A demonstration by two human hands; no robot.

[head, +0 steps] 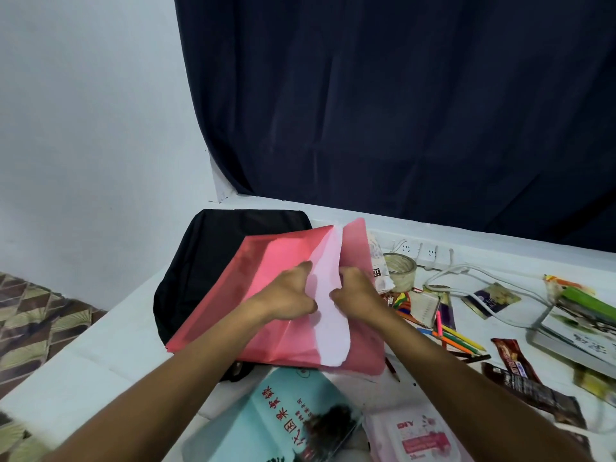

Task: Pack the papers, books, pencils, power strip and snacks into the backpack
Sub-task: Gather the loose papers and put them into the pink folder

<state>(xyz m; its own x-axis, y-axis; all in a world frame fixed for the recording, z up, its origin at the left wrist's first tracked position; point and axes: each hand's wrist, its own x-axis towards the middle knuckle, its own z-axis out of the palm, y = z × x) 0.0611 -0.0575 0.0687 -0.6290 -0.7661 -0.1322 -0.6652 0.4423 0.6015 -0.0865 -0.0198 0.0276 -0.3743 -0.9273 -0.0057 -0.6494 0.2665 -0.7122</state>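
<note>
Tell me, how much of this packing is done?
Nothing looks packed yet. The backpack lies flat under a red folder, which the left hand and right hand hold open around white paper. Left on the table: pencils, power strip, snack bars and books.

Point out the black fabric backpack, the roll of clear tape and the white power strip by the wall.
Black fabric backpack (213, 248): head view, on its bare upper panel.
Roll of clear tape (400, 278): head view, on its outer side wall.
White power strip (418, 250): head view, on its face between sockets.
</note>
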